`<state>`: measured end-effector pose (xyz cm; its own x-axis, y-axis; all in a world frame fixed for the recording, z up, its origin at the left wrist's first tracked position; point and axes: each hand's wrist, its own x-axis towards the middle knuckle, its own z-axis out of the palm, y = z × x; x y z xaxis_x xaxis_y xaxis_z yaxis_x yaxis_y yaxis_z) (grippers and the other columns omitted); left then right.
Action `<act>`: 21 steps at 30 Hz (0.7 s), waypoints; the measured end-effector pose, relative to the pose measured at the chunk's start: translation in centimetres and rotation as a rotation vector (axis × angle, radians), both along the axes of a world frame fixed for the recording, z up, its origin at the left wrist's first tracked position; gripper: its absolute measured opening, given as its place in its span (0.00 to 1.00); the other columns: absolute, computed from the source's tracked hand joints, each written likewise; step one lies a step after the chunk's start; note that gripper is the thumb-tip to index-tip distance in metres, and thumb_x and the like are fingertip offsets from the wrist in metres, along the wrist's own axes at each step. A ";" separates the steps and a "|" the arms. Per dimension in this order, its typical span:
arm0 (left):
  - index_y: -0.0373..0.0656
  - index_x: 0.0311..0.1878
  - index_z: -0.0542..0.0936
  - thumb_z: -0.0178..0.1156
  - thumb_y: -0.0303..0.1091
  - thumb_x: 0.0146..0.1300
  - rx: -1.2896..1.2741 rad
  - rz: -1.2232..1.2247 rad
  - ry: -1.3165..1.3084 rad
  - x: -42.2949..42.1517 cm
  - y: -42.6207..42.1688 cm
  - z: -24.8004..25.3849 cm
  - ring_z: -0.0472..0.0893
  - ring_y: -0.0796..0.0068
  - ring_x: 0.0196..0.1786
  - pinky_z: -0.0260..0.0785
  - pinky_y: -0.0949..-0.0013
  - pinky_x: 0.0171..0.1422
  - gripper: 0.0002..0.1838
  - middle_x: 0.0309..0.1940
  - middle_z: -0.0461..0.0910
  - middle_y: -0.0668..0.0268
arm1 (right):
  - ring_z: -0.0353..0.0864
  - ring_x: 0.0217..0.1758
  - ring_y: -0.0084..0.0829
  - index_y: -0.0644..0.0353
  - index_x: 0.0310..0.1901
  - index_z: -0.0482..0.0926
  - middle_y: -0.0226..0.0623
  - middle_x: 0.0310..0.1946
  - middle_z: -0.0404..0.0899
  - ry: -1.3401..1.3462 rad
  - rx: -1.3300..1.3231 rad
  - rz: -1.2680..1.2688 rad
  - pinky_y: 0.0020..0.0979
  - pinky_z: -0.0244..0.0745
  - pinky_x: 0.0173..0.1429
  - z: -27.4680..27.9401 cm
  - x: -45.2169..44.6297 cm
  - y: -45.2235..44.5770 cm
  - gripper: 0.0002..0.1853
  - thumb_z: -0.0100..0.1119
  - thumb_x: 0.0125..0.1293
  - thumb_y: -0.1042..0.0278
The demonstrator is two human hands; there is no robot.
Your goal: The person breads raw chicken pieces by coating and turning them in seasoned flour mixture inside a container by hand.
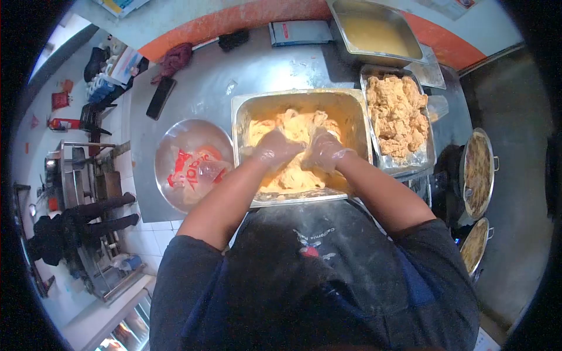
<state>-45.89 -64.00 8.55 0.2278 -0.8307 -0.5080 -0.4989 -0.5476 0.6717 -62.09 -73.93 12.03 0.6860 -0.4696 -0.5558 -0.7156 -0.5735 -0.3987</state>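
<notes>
Dark apron (328,263), gloved left hand (325,150), right hand (277,150), grips curled, hold unclear, lumpy floury pieces (293,178), metal pan (361,126)

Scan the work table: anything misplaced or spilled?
A phone lies directly on the steel table, near the metal bowl; odd beside open food. Floury residue marks the near rim of the tub. No large spill visible.
</notes>
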 end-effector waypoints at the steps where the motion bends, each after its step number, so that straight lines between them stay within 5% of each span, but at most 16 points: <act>1: 0.31 0.56 0.85 0.62 0.60 0.66 0.132 0.026 0.098 -0.2 0.2 0.5 0.85 0.41 0.55 0.76 0.52 0.65 0.35 0.53 0.86 0.40 | 0.78 0.69 0.52 0.69 0.73 0.69 0.62 0.66 0.77 -0.002 -0.005 -0.002 0.39 0.76 0.70 1.8 -0.2 -0.4 0.54 0.78 0.48 0.43; 4: 0.30 0.53 0.86 0.60 0.61 0.69 0.232 0.047 -0.090 -1.0 1.8 4.7 0.86 0.40 0.53 0.76 0.50 0.64 0.36 0.50 0.87 0.39 | 0.78 0.69 0.54 0.72 0.72 0.70 0.63 0.63 0.79 0.093 0.248 0.038 0.40 0.75 0.71 4.7 -1.9 -1.1 0.54 0.79 0.48 0.45; 5: 0.31 0.62 0.83 0.56 0.65 0.70 0.306 -0.117 -0.082 -0.1 1.9 3.9 0.81 0.41 0.65 0.70 0.52 0.73 0.40 0.58 0.83 0.36 | 0.79 0.68 0.53 0.74 0.71 0.69 0.63 0.60 0.80 0.083 0.159 -0.009 0.40 0.75 0.71 4.4 -2.8 -0.9 0.54 0.79 0.49 0.45; 6: 0.31 0.62 0.83 0.56 0.65 0.70 0.312 -0.120 -0.080 -0.6 2.6 3.3 0.81 0.41 0.65 0.70 0.52 0.73 0.40 0.58 0.83 0.36 | 0.80 0.67 0.53 0.76 0.71 0.68 0.64 0.58 0.81 0.076 0.069 -0.050 0.40 0.75 0.71 4.1 -3.3 -0.7 0.53 0.78 0.49 0.46; 8: 0.37 0.73 0.75 0.52 0.67 0.72 -0.037 -0.341 -0.337 -2.3 5.2 2.8 0.68 0.43 0.79 0.57 0.55 0.84 0.43 0.70 0.73 0.34 | 0.80 0.67 0.52 0.75 0.71 0.67 0.64 0.57 0.82 0.188 0.042 0.016 0.41 0.75 0.71 3.8 -3.6 1.1 0.53 0.79 0.50 0.47; 10: 0.44 0.81 0.67 0.55 0.67 0.70 0.044 -0.261 -0.094 -3.9 5.1 3.4 0.57 0.45 0.85 0.45 0.58 0.89 0.46 0.79 0.64 0.39 | 0.81 0.66 0.51 0.74 0.72 0.66 0.64 0.57 0.82 0.294 -0.005 0.087 0.41 0.75 0.71 1.8 -3.3 1.8 0.54 0.79 0.50 0.48; 11: 0.44 0.81 0.66 0.57 0.67 0.69 -0.032 -0.213 -0.148 -4.8 5.0 2.3 0.59 0.45 0.84 0.47 0.58 0.88 0.47 0.79 0.63 0.40 | 0.81 0.67 0.51 0.72 0.73 0.65 0.63 0.59 0.82 0.290 -0.005 0.208 0.41 0.75 0.71 -1.9 -3.1 2.0 0.53 0.80 0.50 0.51; 13: 0.44 0.82 0.65 0.62 0.64 0.67 -0.116 -0.146 -0.136 -5.0 4.9 1.0 0.63 0.45 0.82 0.51 0.58 0.87 0.48 0.79 0.65 0.42 | 0.81 0.67 0.50 0.70 0.75 0.64 0.62 0.61 0.81 0.287 -0.004 0.325 0.41 0.75 0.72 -0.8 -2.4 2.3 0.54 0.81 0.50 0.54; 15: 0.41 0.81 0.65 0.67 0.58 0.65 -0.185 -0.037 0.133 -4.6 4.4 0.4 0.68 0.48 0.78 0.57 0.59 0.85 0.48 0.77 0.68 0.43 | 0.81 0.67 0.51 0.69 0.74 0.64 0.59 0.62 0.81 0.045 0.308 0.003 0.40 0.75 0.71 1.8 -3.0 1.7 0.52 0.83 0.50 0.59; 18: 0.36 0.79 0.66 0.70 0.51 0.65 -0.284 0.177 0.512 -4.1 3.9 1.3 0.73 0.52 0.74 0.63 0.61 0.81 0.46 0.75 0.71 0.45 | 0.82 0.66 0.49 0.69 0.74 0.64 0.57 0.61 0.82 -0.058 0.367 -0.024 0.40 0.75 0.71 2.7 -3.1 1.1 0.51 0.83 0.50 0.62; 21: 0.31 0.77 0.67 0.69 0.47 0.64 -0.214 0.319 0.597 -2.6 4.0 5.6 0.77 0.54 0.71 0.67 0.61 0.77 0.44 0.71 0.75 0.46 | 0.80 0.69 0.49 0.71 0.75 0.63 0.58 0.66 0.78 -0.243 0.518 -0.266 0.39 0.75 0.71 5.7 -4.0 -0.1 0.53 0.83 0.51 0.59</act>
<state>-48.45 -60.02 14.13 0.2097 -0.8654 -0.4551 0.1508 -0.4313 0.8895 -66.08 -73.98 17.71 0.7180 -0.3531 -0.5999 -0.6613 -0.0767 -0.7462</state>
